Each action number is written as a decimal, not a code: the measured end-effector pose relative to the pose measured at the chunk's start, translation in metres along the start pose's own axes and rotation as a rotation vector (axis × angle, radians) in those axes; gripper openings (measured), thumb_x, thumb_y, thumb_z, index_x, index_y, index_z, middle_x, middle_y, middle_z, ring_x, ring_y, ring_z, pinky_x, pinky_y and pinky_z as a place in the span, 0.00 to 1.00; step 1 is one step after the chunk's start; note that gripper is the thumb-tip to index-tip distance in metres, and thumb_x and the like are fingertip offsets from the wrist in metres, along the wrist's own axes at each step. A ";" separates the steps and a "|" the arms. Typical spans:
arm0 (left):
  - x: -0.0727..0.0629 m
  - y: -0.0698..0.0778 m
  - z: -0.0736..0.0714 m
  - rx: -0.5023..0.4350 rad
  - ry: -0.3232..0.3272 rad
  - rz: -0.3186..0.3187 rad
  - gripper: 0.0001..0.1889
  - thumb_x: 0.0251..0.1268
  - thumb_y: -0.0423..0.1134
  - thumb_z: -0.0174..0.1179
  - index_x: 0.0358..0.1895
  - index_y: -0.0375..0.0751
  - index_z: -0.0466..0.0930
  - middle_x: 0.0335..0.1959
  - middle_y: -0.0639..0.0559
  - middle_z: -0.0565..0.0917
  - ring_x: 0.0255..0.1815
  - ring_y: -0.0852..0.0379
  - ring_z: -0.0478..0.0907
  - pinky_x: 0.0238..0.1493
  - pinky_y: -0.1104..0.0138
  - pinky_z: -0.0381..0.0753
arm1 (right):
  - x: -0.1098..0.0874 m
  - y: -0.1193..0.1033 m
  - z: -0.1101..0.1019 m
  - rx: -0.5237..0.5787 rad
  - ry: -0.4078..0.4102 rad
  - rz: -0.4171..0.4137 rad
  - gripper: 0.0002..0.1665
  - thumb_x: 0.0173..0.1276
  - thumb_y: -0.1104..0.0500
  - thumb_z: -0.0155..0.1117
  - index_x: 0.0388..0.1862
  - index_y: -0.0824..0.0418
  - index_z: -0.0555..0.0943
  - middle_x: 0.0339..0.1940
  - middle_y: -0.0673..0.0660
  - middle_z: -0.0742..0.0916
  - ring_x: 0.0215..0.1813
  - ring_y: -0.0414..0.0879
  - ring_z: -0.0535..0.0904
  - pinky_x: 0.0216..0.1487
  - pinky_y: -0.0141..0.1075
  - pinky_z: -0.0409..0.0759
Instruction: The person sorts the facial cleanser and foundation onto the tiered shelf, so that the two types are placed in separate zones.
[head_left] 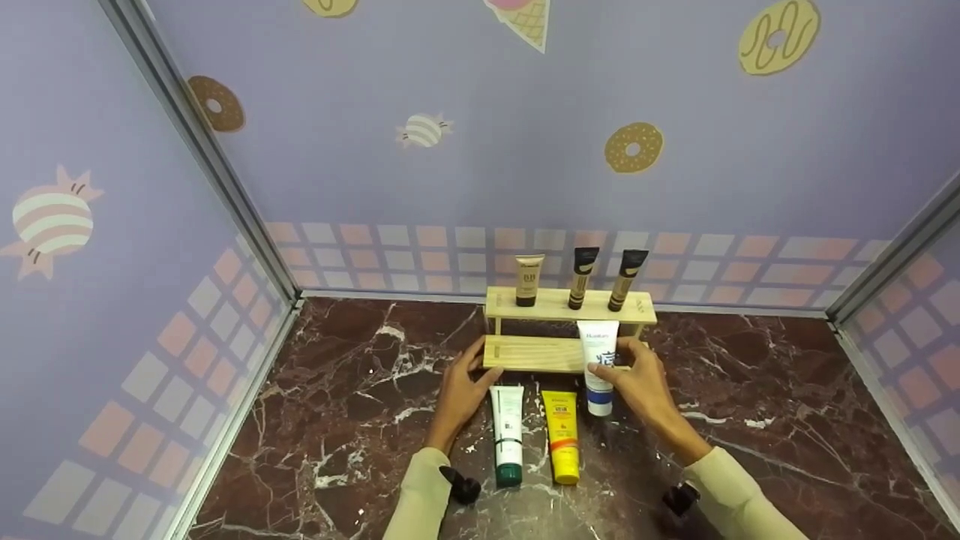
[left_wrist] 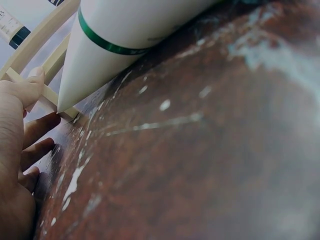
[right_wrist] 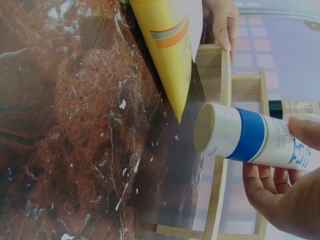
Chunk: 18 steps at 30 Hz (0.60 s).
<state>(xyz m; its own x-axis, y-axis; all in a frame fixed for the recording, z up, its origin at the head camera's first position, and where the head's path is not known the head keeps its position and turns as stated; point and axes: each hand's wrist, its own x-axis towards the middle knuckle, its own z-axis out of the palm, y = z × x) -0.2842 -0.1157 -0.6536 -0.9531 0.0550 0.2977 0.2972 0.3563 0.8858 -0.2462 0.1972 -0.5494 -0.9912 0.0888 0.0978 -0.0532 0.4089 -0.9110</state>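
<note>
My right hand (head_left: 641,379) holds a white squeeze tube (head_left: 599,341) with a blue band, thumb across its front. The tube is upright, cap down, in front of the lower step of a two-tier wooden rack (head_left: 536,354). In the right wrist view the fingers lie behind the tube (right_wrist: 252,137). At the rack's left end, my left hand (head_left: 461,386) grips the lower step, with the thumb on its front edge. Near that thumb lies a white tube with a green cap (head_left: 508,427). A yellow tube (head_left: 562,435) lies between the two hands.
On the upper step stand a beige tube (head_left: 529,281) and two dark slim tubes, the middle one (head_left: 582,277) and the right one (head_left: 627,281). The rack is close to the patterned back wall (head_left: 450,187). Side panels border the dark marbled table (head_left: 360,420).
</note>
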 end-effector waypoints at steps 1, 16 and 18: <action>0.000 0.000 0.000 -0.005 0.000 0.000 0.38 0.75 0.46 0.74 0.82 0.37 0.72 0.70 0.31 0.82 0.68 0.41 0.85 0.87 0.43 0.60 | 0.000 0.000 0.000 0.001 -0.001 -0.001 0.26 0.67 0.65 0.82 0.60 0.72 0.83 0.52 0.68 0.90 0.48 0.54 0.87 0.49 0.38 0.86; 0.001 0.000 -0.001 0.014 -0.016 0.034 0.39 0.75 0.45 0.74 0.82 0.33 0.70 0.61 0.36 0.89 0.74 0.40 0.80 0.89 0.45 0.54 | 0.006 -0.008 0.008 0.043 -0.002 -0.042 0.24 0.65 0.68 0.82 0.57 0.72 0.83 0.47 0.66 0.91 0.47 0.52 0.86 0.47 0.33 0.86; 0.001 0.001 -0.001 0.003 -0.014 0.030 0.39 0.75 0.45 0.74 0.82 0.33 0.70 0.61 0.36 0.88 0.73 0.40 0.81 0.89 0.45 0.53 | 0.007 -0.009 0.009 0.045 -0.001 -0.049 0.24 0.64 0.68 0.82 0.57 0.72 0.84 0.47 0.66 0.91 0.47 0.52 0.86 0.47 0.32 0.85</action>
<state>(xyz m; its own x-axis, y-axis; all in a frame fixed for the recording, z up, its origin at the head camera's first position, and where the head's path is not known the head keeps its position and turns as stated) -0.2847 -0.1163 -0.6521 -0.9444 0.0784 0.3192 0.3256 0.3567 0.8756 -0.2541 0.1861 -0.5445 -0.9875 0.0684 0.1422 -0.1071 0.3711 -0.9224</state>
